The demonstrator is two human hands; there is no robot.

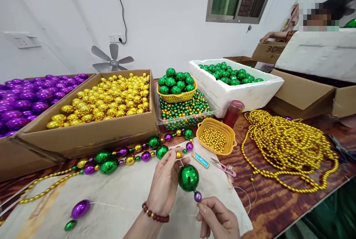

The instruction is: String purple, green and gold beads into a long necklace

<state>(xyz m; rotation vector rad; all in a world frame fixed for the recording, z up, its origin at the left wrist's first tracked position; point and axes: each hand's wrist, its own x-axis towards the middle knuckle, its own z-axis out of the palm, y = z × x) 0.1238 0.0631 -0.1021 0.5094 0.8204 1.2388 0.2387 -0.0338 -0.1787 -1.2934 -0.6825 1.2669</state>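
My left hand (pixel 164 179), wearing a dark red bead bracelet (pixel 155 215), pinches a small gold bead (pixel 178 155) between thumb and fingertips. A white string runs from there to a large shiny green ball (pixel 188 178). Below it hang a little green bead and a small purple bead (pixel 197 196). My right hand (pixel 218 216) is closed in a pinch just under the purple bead; what sits between its fingertips is hidden. To the left, a purple oval bead (pixel 80 209) and a green bead (pixel 70 225) lie on the same pale cloth, with string beside them.
Behind stand boxes of purple balls (pixel 25 98) and gold balls (pixel 102 100), a foam box (pixel 236 90) of green balls, and a yellow basket (pixel 232 135) of gold beads. A gold bead chain pile (pixel 289 146) and pink thread snips (pixel 225 167) lie right. Another person works behind boxes.
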